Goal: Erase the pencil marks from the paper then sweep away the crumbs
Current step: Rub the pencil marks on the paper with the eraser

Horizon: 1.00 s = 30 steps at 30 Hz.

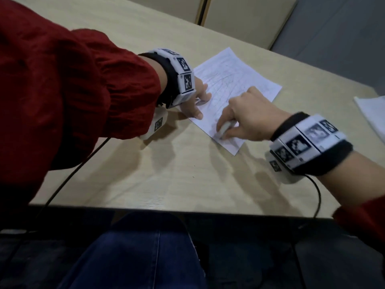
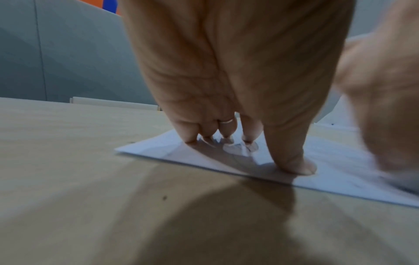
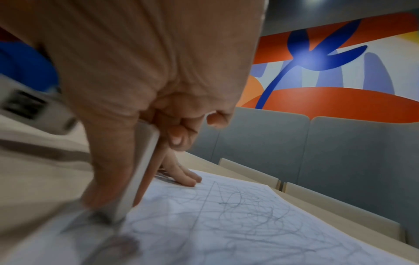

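I can read no words or numbers; my wristbands (image 1: pixel 185 77) carry only black-and-white square code patterns, and my paper (image 1: pixel 235 80) only scribbles.

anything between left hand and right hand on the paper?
No object. Head view shows only scribbled paper between left hand and right hand, which grips the eraser.

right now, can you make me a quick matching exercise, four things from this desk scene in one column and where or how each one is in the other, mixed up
Things:
1. left hand
2. right hand
3. eraser
4. second sheet

States:
A. tip on the paper's near corner
B. at the table's far right edge
C. fingers spread flat, pressing the paper down
D. gripping the eraser

Pairs: 1-C, 2-D, 3-A, 4-B
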Available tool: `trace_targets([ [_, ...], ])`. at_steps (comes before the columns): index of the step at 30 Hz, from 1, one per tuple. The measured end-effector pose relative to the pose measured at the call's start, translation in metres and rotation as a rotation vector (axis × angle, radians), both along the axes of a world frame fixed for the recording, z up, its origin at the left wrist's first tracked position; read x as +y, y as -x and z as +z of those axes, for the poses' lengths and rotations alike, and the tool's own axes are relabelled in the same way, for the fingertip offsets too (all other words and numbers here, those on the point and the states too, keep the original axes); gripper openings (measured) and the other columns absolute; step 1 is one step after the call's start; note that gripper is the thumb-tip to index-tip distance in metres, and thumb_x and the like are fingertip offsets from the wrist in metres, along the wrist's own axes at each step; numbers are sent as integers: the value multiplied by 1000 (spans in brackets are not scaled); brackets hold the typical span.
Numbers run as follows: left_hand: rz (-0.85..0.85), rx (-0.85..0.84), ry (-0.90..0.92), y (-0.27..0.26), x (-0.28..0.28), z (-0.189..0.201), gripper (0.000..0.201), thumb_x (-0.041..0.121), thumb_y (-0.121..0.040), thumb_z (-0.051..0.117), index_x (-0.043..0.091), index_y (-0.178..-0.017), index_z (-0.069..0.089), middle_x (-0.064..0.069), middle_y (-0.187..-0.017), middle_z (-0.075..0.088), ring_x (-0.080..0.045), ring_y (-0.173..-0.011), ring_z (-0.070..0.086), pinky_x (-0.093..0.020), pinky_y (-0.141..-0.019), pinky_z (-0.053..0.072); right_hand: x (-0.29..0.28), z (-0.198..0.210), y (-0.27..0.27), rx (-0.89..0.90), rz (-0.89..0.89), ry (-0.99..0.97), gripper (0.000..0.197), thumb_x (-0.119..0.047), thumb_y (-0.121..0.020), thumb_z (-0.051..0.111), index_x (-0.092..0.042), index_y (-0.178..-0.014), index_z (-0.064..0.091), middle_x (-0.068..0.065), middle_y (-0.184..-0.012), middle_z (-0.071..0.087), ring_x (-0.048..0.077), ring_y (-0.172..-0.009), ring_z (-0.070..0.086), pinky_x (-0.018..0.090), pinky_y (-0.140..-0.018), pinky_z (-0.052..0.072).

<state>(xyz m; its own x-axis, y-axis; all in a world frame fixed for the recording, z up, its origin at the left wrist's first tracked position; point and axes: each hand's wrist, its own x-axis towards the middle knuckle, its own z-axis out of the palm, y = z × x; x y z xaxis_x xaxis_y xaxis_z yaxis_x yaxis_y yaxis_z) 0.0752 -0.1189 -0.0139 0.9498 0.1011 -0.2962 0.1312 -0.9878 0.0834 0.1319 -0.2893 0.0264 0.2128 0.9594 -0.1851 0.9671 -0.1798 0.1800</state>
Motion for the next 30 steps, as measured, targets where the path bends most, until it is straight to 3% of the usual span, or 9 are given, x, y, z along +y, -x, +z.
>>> trace_targets([
  [2, -8, 18, 7, -1, 1, 0, 66, 46, -95, 53, 9, -146, 35, -9, -135, 48, -25, -99, 49, -27, -79, 30, -17, 2, 5, 2, 16, 34, 12, -39, -80, 71, -40, -91, 72, -20, -56, 43, 4, -60, 39, 26, -73, 14],
  [5, 6, 40, -14, 0, -1, 4, 67, 45, -96, 53, 16, -151, 29, -12, -154, 32, -29, -122, 48, -30, -93, 34, -2, 7, 2, -3, -5, -13, 14, -41, -81, 70, -40, -95, 72, -20, -59, 42, 2, -61, 37, 29, -75, 17],
  [10, 13, 42, -40, 1, -5, 6, 65, 44, -96, 53, 16, -150, 31, -5, -128, 56, -26, -101, 47, -25, -77, 29, 25, 1, -3, -17, -65, -87, 16, -39, -80, 70, -34, -95, 74, -16, -66, 53, 11, -74, 46, 30, -77, 20],
  [12, 26, 52, -54, 2, -5, 5, 69, 45, -96, 53, 17, -152, 26, -8, -147, 43, -27, -119, 48, -24, -83, 31, 5, -1, 0, -6, -53, -68, 13, -38, -80, 70, -34, -92, 74, -17, -63, 53, 11, -72, 46, 28, -75, 16],
  [14, 20, 63, -45, 0, -3, 5, 70, 45, -96, 53, 16, -153, 25, -11, -154, 32, -26, -121, 49, -24, -84, 31, -16, 0, 5, -13, -18, -21, 10, -36, -80, 70, -36, -90, 73, -18, -61, 52, 10, -70, 47, 28, -73, 15],
  [18, 7, 85, -28, -1, -1, 5, 77, 49, -95, 52, 18, -155, 15, -9, -159, 22, -28, -130, 44, -28, -97, 33, -11, 7, 5, -23, -29, 16, 11, -39, -80, 69, -39, -92, 72, -21, -59, 47, 8, -70, 45, 29, -76, 18],
  [22, 38, 60, -11, 1, -2, 2, 75, 46, -94, 55, 20, -155, 19, -10, -152, 36, -27, -129, 45, -28, -99, 33, 22, 2, 1, 7, -117, -97, 10, -37, -80, 67, -35, -88, 73, -14, -67, 57, 14, -79, 54, 31, -80, 24],
  [26, 49, 83, 6, -1, 1, 1, 79, 48, -94, 55, 21, -156, 14, -5, -163, 8, -26, -138, 36, -30, -107, 29, -10, -1, 8, 15, -92, -45, 10, -37, -78, 69, -35, -88, 73, -17, -68, 60, 8, -73, 48, 28, -77, 20],
  [30, 22, 101, 10, -1, 2, 0, 80, 48, -95, 53, 20, -156, 10, -4, -163, -1, -26, -141, 31, -30, -109, 26, -22, 6, 12, 0, -48, 28, 11, -40, -78, 70, -40, -89, 71, -20, -64, 54, 2, -66, 44, 28, -72, 16],
])
